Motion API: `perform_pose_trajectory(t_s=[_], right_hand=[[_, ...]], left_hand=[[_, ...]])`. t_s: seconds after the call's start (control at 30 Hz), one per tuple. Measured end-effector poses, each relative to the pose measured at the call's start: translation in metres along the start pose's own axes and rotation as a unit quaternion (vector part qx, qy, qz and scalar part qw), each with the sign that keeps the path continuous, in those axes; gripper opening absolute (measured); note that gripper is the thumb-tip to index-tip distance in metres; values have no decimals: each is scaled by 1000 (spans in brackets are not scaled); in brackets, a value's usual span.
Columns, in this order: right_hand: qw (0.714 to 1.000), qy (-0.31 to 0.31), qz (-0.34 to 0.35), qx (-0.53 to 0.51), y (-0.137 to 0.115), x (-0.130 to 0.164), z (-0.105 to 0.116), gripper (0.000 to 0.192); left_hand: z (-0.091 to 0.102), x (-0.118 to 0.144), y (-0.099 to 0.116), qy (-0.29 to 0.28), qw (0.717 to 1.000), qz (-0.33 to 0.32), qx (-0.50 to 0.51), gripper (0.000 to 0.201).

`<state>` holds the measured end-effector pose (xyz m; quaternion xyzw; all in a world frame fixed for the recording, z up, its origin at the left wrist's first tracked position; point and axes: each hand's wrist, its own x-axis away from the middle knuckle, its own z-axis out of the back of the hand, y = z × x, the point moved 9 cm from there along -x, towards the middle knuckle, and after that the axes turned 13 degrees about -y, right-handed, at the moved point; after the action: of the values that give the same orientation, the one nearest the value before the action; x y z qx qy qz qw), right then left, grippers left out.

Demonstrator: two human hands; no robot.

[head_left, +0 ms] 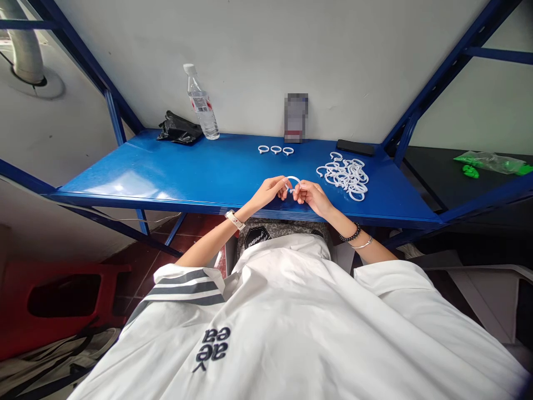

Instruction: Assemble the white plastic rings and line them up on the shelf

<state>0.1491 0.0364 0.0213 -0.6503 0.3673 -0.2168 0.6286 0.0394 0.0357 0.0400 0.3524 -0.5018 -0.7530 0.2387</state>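
A white plastic ring [293, 178] is held up between my two hands over the front edge of the blue table [200, 172]. The fingers of my left hand [272, 190] pinch its left side. Its right side sits in the fingertips of my right hand [312, 195]. Part of the ring is hidden behind the fingers. Beyond my hands, three white rings [276, 150] lie in a row, each with a small tab toward me. To the right is a tangled pile of similar white rings [347, 175], some of them opened out.
At the back left stand a water bottle [202, 110] and a crumpled black plastic bag [179, 129]. A blurred upright object [296, 118] leans on the wall. A black phone [355, 147] lies behind the pile. Blue metal posts [402, 125] frame the table; a red stool [104, 289] is at lower left.
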Motion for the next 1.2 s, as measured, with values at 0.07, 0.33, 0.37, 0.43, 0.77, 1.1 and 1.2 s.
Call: perform_pose_trajectory(t_s=[0.07, 0.33, 0.37, 0.43, 0.77, 1.1, 1.2], right_hand=[[1000, 5, 1, 3, 0, 0, 1, 19], [1000, 16, 2, 3, 4, 0, 5, 16], [1000, 18, 2, 8, 4, 0, 5, 18], [999, 26, 3, 25, 3, 0, 6, 25], [981, -10, 11, 192, 4, 0, -5, 42], [963, -17, 21, 270, 1, 1, -9, 40], [960, 22, 34, 275, -2, 1, -1, 36]], left_hand=[[0, 0, -1, -1, 1000, -1, 6, 52], [1, -1, -5, 1, 1000, 1, 12, 52], [1, -1, -7, 3, 1000, 3, 13, 52], [2, -2, -9, 6, 1000, 9, 16, 52], [11, -1, -4, 49, 999, 7, -23, 38], [4, -1, 2, 19, 999, -26, -25, 46], [5, -2, 1, 24, 999, -23, -15, 47]])
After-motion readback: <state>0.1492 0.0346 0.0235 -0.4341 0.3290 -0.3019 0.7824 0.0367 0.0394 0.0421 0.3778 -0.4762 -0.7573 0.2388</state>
